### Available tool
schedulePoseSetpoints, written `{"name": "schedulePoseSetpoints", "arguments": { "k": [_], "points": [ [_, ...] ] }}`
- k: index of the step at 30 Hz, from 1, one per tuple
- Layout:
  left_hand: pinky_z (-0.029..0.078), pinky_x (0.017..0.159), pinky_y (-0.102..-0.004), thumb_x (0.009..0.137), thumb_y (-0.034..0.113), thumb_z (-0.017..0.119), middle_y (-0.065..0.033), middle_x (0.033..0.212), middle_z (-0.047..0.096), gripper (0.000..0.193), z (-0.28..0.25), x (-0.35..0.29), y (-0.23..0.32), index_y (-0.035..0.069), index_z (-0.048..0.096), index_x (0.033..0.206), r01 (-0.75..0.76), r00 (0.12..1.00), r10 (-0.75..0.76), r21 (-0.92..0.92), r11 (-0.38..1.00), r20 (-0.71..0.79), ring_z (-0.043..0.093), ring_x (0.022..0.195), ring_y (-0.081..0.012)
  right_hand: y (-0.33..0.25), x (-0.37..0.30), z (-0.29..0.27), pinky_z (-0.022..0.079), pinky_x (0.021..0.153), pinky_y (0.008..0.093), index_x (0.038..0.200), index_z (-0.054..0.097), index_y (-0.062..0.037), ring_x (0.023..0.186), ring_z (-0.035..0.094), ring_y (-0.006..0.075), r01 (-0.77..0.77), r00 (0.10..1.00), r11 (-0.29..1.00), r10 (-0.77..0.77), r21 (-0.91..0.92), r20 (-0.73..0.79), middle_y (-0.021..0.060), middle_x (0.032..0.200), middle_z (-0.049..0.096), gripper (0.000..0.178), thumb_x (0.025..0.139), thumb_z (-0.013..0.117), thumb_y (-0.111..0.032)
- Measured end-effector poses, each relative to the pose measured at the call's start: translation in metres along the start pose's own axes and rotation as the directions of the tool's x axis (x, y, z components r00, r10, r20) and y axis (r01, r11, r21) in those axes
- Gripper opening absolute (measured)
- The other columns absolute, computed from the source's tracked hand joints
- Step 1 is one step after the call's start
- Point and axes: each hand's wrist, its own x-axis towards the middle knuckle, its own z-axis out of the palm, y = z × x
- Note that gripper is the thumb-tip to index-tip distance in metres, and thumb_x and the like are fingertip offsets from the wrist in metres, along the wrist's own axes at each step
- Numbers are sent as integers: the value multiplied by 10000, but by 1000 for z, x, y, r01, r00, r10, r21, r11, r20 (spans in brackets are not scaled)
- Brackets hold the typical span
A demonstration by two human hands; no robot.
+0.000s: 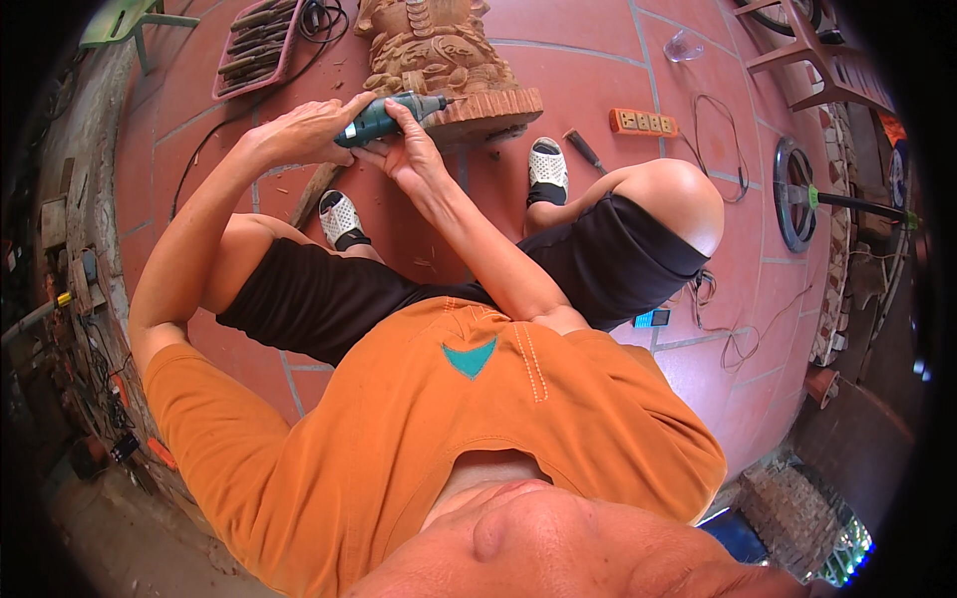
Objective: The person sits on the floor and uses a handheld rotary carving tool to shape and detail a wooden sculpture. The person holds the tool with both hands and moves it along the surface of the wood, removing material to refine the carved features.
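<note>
A green handheld rotary grinder (375, 122) is held between both my hands, its thin bit pointing right at a wooden carving (439, 68). My left hand (307, 130) is closed round the grinder's rear end. Further forward, my right hand (411, 157) grips its body from below and the right, the thumb lying along the top. The bit's tip reaches the edge of the carving's thick base (493, 106); whether it touches the wood I cannot tell. Carved relief covers the upper part of the piece, which runs past the top of the view.
Several carving tools lie in a pink tray (292, 38), with a dark cable beside it. On the tiled floor are a dark-handled tool (584, 149), an orange power strip (643, 123), a clear cup (684, 46) and a phone (651, 318). A round black base (795, 194) stands right.
</note>
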Motion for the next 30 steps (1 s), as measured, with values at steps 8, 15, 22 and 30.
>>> {"name": "schedulePoseSetpoints", "arguments": {
  "k": [8,15,22,30],
  "points": [
    [481,844,-467,721,169,741,-231,995,623,896,-2,-2,5,108,267,1479,30,1000,-30,-2,1000,3,617,963,-396,-2,1,0,598,813,554,1154,594,-110,980,696,346,-8,1000,1000,8,-3,1,94,1095,667,354,881,726,-292],
    [483,846,-465,720,173,742,-232,995,624,892,-5,-1,8,105,272,1475,44,999,-44,-6,999,26,617,966,-401,-1,0,0,592,822,554,1160,596,-119,975,697,345,-2,1000,1000,2,-11,13,98,1096,669,351,885,720,-298],
    [480,863,-461,708,183,753,-244,1025,621,904,-3,-1,6,89,282,1474,20,999,-20,0,1000,37,609,1000,-397,2,-6,1,589,822,560,1161,596,-110,994,692,337,6,1000,1000,-6,-3,-3,95,1095,668,360,887,723,-306],
    [473,882,-465,707,180,757,-238,1046,618,903,-4,-3,5,83,287,1472,-26,998,27,-18,999,55,604,1020,-391,6,-12,0,581,834,578,1192,568,-87,1011,682,338,16,1000,1000,-16,22,-21,109,1136,645,410,882,731,-300]
  ]
}}
